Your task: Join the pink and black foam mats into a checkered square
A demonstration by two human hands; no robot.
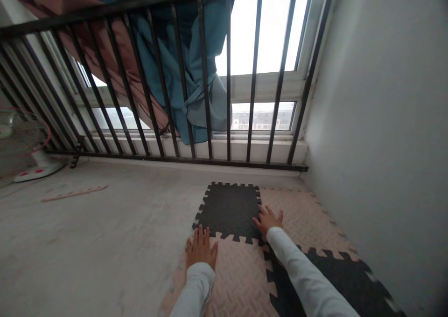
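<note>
Below, on the concrete floor (105, 242), interlocking foam mats: black tile (229, 210) beside pink tile (238, 275). Left hand (200, 251) flat, grip released, on the pink tile; right hand (268, 221) spread, pressing the black tile's edge.

Foam mats (297, 214) lie on the floor (105, 233) against the right wall (385, 121); railing (175, 88) behind; fan (24, 149) far left.
</note>
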